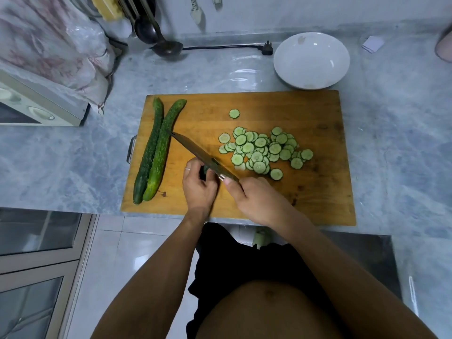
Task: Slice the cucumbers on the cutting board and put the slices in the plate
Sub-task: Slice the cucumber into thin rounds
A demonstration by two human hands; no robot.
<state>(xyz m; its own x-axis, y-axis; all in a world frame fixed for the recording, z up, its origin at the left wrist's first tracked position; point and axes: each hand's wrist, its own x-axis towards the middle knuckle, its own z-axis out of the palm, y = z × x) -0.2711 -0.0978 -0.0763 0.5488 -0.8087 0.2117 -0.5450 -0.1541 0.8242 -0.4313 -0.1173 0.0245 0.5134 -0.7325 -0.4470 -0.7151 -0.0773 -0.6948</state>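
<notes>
**First cucumber nearly done, two whole ones left**

Head view:
- Board sits on the table. Pile of slices right of centre on the board, one stray slice above it.
- Left hand curls round a short stub at board centre; only a dark green bit shows between the fingers. Stub's axis: cannot tell, mostly hidden.
- Right hand grips the knife handle, thumb on top. Blade runs diagonally, tip up-left, ending just beside the whole cucumbers, edge against the stub.
- Two whole cucumbers lie side by side, touching, on the board's left part. Long axes run near-to-far, far ends tilted right; the right one leans more.
- Plate sits on the table just beyond the board's far right corner. No slices in it.

Progress, my read: roughly one cucumber sliced, last cuts on the stub in hand. Left: finish the stub, slice two more, move all slices to the plate. Transfer not started.
</notes>
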